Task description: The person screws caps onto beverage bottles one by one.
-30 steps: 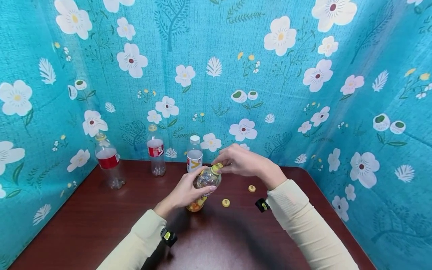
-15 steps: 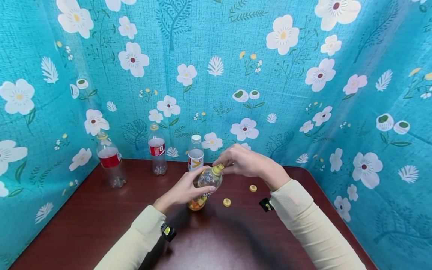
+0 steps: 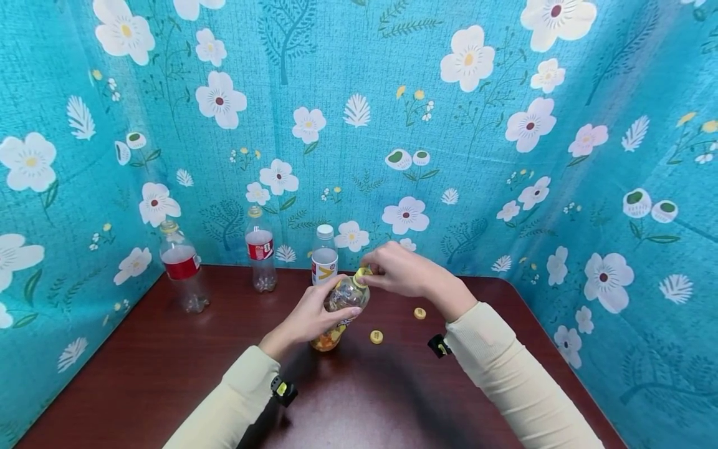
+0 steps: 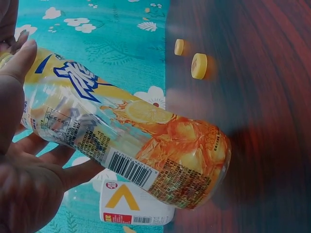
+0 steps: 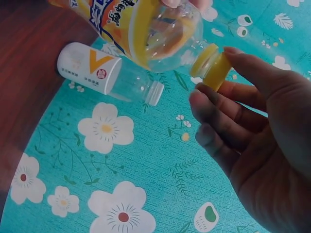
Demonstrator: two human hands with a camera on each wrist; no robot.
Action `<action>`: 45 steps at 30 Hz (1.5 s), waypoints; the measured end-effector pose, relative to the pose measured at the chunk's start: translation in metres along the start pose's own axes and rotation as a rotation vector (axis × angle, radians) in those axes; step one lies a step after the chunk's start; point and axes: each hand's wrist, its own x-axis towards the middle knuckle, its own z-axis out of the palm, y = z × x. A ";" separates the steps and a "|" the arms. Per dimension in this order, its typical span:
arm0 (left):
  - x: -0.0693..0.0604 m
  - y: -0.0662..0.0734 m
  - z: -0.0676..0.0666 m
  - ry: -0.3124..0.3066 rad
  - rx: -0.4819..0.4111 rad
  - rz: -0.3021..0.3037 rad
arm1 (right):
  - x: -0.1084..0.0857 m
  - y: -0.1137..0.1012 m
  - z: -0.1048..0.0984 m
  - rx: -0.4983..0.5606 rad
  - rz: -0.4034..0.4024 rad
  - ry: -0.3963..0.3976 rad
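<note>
My left hand [image 3: 312, 313] grips a clear plastic drink bottle [image 4: 126, 126] with a yellow and orange lemon label round its upper body. The bottle tilts toward the right, its base low over the table. At its mouth, my right hand [image 3: 405, 269] pinches a yellow cap [image 5: 217, 72] between thumb and fingers. A yellow ring [image 5: 204, 59] sits on the neck just below the cap. Whether the cap's thread is engaged, I cannot tell. Close behind the held bottle stands a white-capped bottle [image 3: 324, 259] with a white label and a yellow V.
Two loose yellow caps, a nearer cap [image 3: 376, 337] and a farther cap [image 3: 419, 313], lie right of the bottle on the dark red table [image 3: 146, 368]. At the back left stand two red-label bottles, one nearer the corner [image 3: 181, 267] and another [image 3: 260, 249]. A floral curtain [image 3: 359, 125] encloses the table.
My right hand's fingers have shifted slightly round the cap, and more of the yellow at the bottle's mouth shows. The left hand keeps its grip; the bottle has barely moved.
</note>
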 end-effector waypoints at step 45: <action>0.000 -0.001 0.008 0.043 -0.022 0.002 | -0.004 0.008 0.003 0.038 0.104 -0.018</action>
